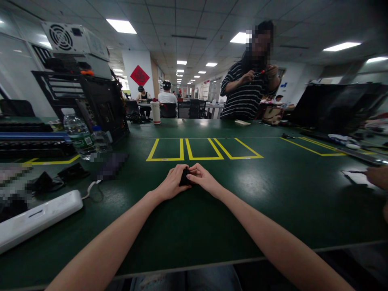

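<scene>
A small black object (184,178) is between my hands, low over the green table (194,230), just in front of the yellow tape outlines (204,158). My left hand (174,182) wraps round its left side, with the thumb along the near edge. On the other side, my right hand (201,178) pinches at its right edge with thumb and fingers. The fingers cover much of the object, so its full shape is hidden.
At left are a white power strip (39,218), a dark phone-like item (112,165), plastic bottles (77,135) and computer parts (103,105). A person in stripes (245,93) stands across the table. Another person's hand (377,176) is at right, near a laptop.
</scene>
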Demonstrator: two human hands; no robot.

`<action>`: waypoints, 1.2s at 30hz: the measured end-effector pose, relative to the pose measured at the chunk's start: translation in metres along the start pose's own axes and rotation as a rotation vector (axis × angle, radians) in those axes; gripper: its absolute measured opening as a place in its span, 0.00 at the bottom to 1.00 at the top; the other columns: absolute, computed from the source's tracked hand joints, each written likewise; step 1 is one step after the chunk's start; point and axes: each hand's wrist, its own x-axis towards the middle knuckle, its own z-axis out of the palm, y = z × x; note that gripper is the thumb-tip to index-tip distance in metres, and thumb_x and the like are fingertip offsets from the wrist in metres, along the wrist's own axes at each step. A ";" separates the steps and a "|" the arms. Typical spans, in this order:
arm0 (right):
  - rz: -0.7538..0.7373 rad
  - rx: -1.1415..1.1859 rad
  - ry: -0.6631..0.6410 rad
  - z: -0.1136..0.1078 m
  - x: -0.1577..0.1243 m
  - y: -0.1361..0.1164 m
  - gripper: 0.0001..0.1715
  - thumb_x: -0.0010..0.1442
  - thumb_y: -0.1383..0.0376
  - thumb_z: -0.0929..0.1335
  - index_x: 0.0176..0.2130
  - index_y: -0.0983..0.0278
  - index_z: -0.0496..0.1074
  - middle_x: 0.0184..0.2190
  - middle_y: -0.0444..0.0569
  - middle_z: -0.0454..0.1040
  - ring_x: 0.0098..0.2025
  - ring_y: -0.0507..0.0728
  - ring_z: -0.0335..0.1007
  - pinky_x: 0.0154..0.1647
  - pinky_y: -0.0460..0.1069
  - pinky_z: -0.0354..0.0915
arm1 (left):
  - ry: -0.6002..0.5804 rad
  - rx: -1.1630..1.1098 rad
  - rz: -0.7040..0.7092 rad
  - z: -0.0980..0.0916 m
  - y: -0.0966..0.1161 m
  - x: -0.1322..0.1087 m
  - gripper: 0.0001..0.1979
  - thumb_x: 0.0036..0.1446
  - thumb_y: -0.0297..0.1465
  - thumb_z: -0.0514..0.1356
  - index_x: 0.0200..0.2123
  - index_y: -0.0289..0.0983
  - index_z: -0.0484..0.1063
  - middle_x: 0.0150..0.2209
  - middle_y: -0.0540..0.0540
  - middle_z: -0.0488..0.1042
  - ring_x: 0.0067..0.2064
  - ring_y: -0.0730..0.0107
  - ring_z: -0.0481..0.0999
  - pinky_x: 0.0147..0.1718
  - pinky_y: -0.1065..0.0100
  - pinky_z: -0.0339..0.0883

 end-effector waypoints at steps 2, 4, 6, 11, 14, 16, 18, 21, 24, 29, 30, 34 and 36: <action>0.017 -0.013 0.009 0.000 0.001 0.001 0.18 0.47 0.56 0.66 0.38 0.60 0.61 0.37 0.46 0.65 0.42 0.55 0.63 0.41 0.54 0.62 | -0.003 0.001 -0.002 0.000 -0.001 0.000 0.28 0.47 0.33 0.59 0.50 0.40 0.49 0.47 0.43 0.58 0.49 0.61 0.61 0.48 0.55 0.55; 0.044 -0.022 0.013 -0.001 0.002 0.002 0.20 0.47 0.56 0.66 0.39 0.61 0.62 0.39 0.47 0.65 0.42 0.55 0.62 0.43 0.54 0.61 | -0.005 0.004 -0.007 0.001 -0.001 0.000 0.28 0.47 0.33 0.59 0.50 0.40 0.49 0.47 0.43 0.58 0.49 0.61 0.61 0.48 0.55 0.55; 0.055 -0.029 0.002 -0.002 0.002 0.003 0.20 0.48 0.57 0.66 0.40 0.62 0.62 0.40 0.48 0.65 0.43 0.55 0.62 0.44 0.54 0.60 | 0.001 0.007 -0.005 0.002 -0.001 0.001 0.28 0.46 0.33 0.59 0.50 0.40 0.49 0.47 0.43 0.58 0.49 0.60 0.60 0.48 0.55 0.55; 0.004 0.019 -0.082 -0.005 -0.001 0.001 0.19 0.46 0.61 0.68 0.39 0.61 0.61 0.39 0.46 0.64 0.44 0.55 0.61 0.45 0.54 0.59 | -0.008 0.009 0.002 0.001 0.000 0.001 0.28 0.46 0.32 0.59 0.49 0.39 0.50 0.46 0.43 0.58 0.49 0.61 0.60 0.48 0.56 0.55; 0.018 0.084 -0.125 -0.006 -0.004 -0.002 0.22 0.44 0.64 0.69 0.40 0.60 0.59 0.38 0.45 0.64 0.43 0.54 0.62 0.45 0.54 0.60 | -0.010 0.006 -0.005 0.000 0.001 0.001 0.28 0.47 0.32 0.59 0.50 0.39 0.50 0.46 0.43 0.58 0.49 0.60 0.60 0.48 0.55 0.55; 0.020 0.085 -0.117 -0.005 -0.006 -0.004 0.21 0.45 0.62 0.69 0.39 0.60 0.59 0.39 0.45 0.63 0.44 0.54 0.62 0.45 0.54 0.59 | -0.015 0.004 -0.007 -0.001 0.002 0.001 0.28 0.47 0.33 0.59 0.50 0.40 0.50 0.46 0.43 0.59 0.49 0.60 0.60 0.48 0.55 0.55; 0.009 0.069 -0.082 -0.004 -0.006 -0.006 0.18 0.47 0.60 0.67 0.38 0.61 0.60 0.39 0.45 0.63 0.45 0.55 0.61 0.45 0.55 0.59 | -0.022 0.003 -0.008 -0.002 0.003 0.001 0.28 0.47 0.33 0.59 0.50 0.40 0.50 0.46 0.44 0.59 0.49 0.60 0.60 0.48 0.55 0.54; -0.001 0.038 -0.035 -0.001 -0.006 -0.008 0.17 0.48 0.58 0.66 0.37 0.61 0.61 0.39 0.45 0.64 0.44 0.55 0.61 0.45 0.55 0.58 | -0.022 0.003 -0.013 -0.002 0.003 0.001 0.28 0.47 0.34 0.58 0.50 0.41 0.50 0.47 0.44 0.59 0.49 0.60 0.61 0.48 0.54 0.54; 0.015 -0.006 -0.016 0.000 -0.005 -0.007 0.18 0.48 0.58 0.66 0.39 0.60 0.61 0.40 0.46 0.64 0.43 0.55 0.62 0.44 0.55 0.59 | -0.016 0.004 -0.019 -0.001 0.003 0.001 0.28 0.47 0.34 0.58 0.50 0.41 0.50 0.47 0.44 0.59 0.49 0.60 0.61 0.48 0.54 0.55; 0.049 -0.041 -0.012 -0.001 -0.004 -0.006 0.20 0.49 0.59 0.66 0.42 0.61 0.60 0.42 0.48 0.63 0.44 0.55 0.61 0.45 0.55 0.59 | -0.011 0.005 -0.018 0.000 0.001 0.001 0.28 0.47 0.33 0.59 0.50 0.41 0.50 0.47 0.43 0.59 0.49 0.59 0.61 0.48 0.54 0.55; 0.043 -0.042 -0.015 -0.002 -0.004 -0.006 0.19 0.49 0.59 0.66 0.41 0.62 0.60 0.42 0.48 0.63 0.44 0.55 0.61 0.45 0.55 0.59 | -0.009 0.006 -0.017 0.000 0.001 0.001 0.28 0.47 0.33 0.59 0.50 0.41 0.50 0.47 0.43 0.59 0.49 0.59 0.61 0.47 0.54 0.55; -0.011 -0.023 -0.046 -0.002 -0.006 -0.008 0.17 0.48 0.62 0.66 0.39 0.62 0.61 0.40 0.46 0.63 0.44 0.54 0.61 0.45 0.54 0.60 | 0.002 0.013 -0.003 0.000 0.002 0.001 0.28 0.46 0.33 0.59 0.50 0.40 0.50 0.46 0.43 0.59 0.49 0.60 0.61 0.48 0.54 0.55; -0.026 -0.012 -0.041 -0.002 -0.006 -0.008 0.16 0.48 0.61 0.66 0.38 0.61 0.61 0.39 0.46 0.64 0.44 0.54 0.61 0.45 0.53 0.60 | 0.006 0.016 0.003 -0.001 0.003 0.001 0.28 0.46 0.33 0.59 0.50 0.40 0.50 0.46 0.43 0.59 0.49 0.60 0.61 0.48 0.55 0.55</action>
